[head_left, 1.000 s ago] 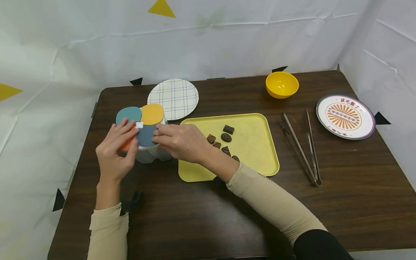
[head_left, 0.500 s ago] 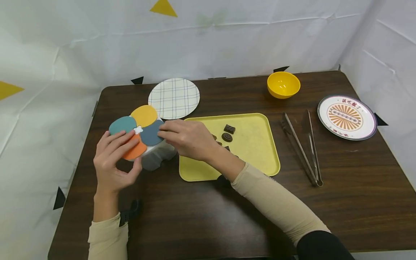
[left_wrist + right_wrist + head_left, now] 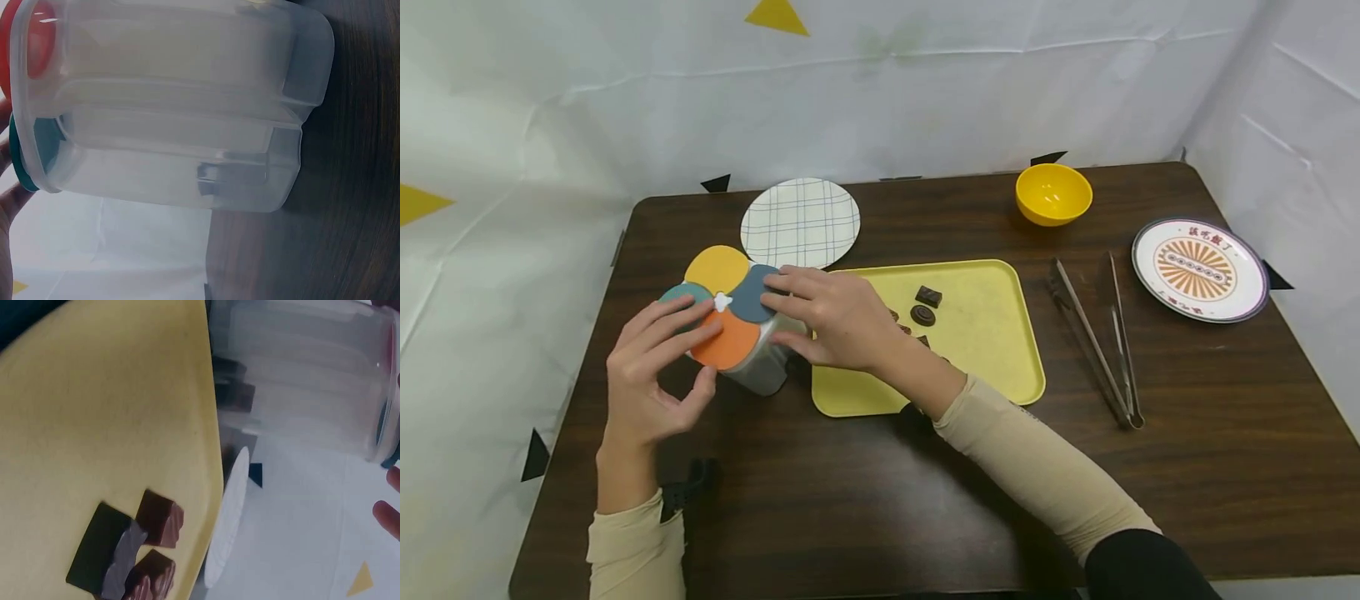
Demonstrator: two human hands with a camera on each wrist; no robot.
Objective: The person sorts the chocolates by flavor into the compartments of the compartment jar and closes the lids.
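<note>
Tilted further toward the person, the container (image 3: 752,350) is held by both hands' fingers beside the yellow tray (image 3: 992,333).

- The right hand (image 3: 838,321) hides several chocolates (image 3: 922,315) on the yellow tray (image 3: 992,350).
- The left wrist view's edge crops the container (image 3: 169,106).

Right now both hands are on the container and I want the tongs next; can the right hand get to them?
Probably yes: nothing lies between the right hand and the tongs but the flat tray.
</note>
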